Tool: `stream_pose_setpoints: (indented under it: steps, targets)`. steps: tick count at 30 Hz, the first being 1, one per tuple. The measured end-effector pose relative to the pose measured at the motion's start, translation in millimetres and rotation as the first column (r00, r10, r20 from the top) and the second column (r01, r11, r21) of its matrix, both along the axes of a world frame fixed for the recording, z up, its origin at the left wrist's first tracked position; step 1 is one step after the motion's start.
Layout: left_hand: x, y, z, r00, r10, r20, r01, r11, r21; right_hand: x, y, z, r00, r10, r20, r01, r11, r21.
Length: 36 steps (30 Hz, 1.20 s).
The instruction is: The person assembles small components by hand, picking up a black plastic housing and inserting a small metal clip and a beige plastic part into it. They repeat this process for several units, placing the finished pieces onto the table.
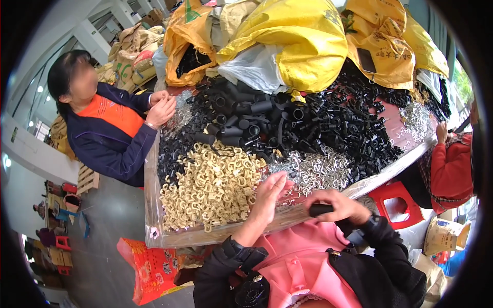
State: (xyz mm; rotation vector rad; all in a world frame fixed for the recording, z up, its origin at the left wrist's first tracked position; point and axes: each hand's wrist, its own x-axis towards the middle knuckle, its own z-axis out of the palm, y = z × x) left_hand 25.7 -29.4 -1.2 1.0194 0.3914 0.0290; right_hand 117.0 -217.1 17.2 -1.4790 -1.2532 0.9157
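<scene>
I've blk cyl. [320,209] in R hand [343,205], fingers curled round it; L hand [268,197], fingers outstretched, nothing seen betw. them. Prob. light, stiff, a bit slippery; I'd grip mid-barrel, not end.

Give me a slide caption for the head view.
Right hand gripping a black part, left hand beside piled cream pieces.

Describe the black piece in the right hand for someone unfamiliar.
At the near edge of the worktable, find the person's right hand. The short black cylinder juts left from it, gripped, while the other black parts lie heaped.
</scene>
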Motion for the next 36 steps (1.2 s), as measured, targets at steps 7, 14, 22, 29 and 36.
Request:
stream_pose_setpoints:
  steps: [7,14,22,29,36]
  targets:
    - [57,5,-8,0.988,-0.123,0.094,-0.006,0.575,0.818,13,-130,13,0.879,-0.049,0.473,0.216,0.928,-0.305]
    - [141,-37,-23,0.822,-0.546,0.165,-0.375,-0.3,0.877,2,-107,-6,0.893,-0.257,0.369,0.364,0.895,-0.257]
    - [142,-15,-10,0.909,-0.398,0.125,-0.235,-0.241,0.942,12,-56,-5,0.867,-0.268,0.42,0.323,0.944,-0.065]
    - [54,58,-3,0.999,-0.035,-0.032,0.035,0.999,0.021,18,13,-40,0.603,-0.284,0.746,0.21,0.958,0.195]
    - [-22,50,-16,0.999,-0.038,-0.026,0.03,0.971,-0.235,18,49,-56,0.413,-0.088,0.906,0.276,0.961,-0.033]
